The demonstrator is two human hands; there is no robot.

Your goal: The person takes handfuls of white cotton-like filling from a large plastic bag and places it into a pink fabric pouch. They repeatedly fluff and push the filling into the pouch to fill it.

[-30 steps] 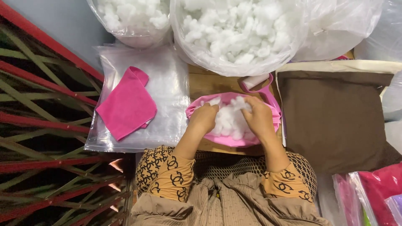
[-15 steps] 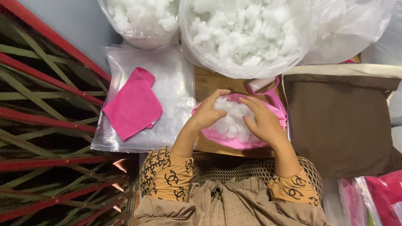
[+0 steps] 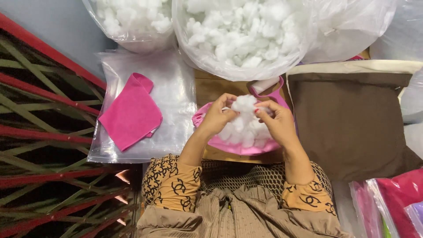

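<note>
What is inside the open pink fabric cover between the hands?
White fluffy stuffing fills the pink fabric cover, with the left hand and right hand gripping it. Its bottom is hidden.

You're sitting in a small sewing or stuffing workshop: big clear bags of white stuffing (image 3: 240,35) crowd the top, a pile of clear plastic sleeves (image 3: 172,101) holds a pink fabric piece (image 3: 130,112) (flat, unfilled), and brown cloth (image 3: 352,119) lies beside you.

The person wears a top with mustard-yellow sleeves (image 3: 176,187) printed with dark interlocking ring shapes, the cuffs ending below the elbow. Over the lap lies a beige-brown pleated garment (image 3: 238,216). The right hand (image 3: 275,123) has red nail polish; the left hand (image 3: 216,117) is bare
</note>
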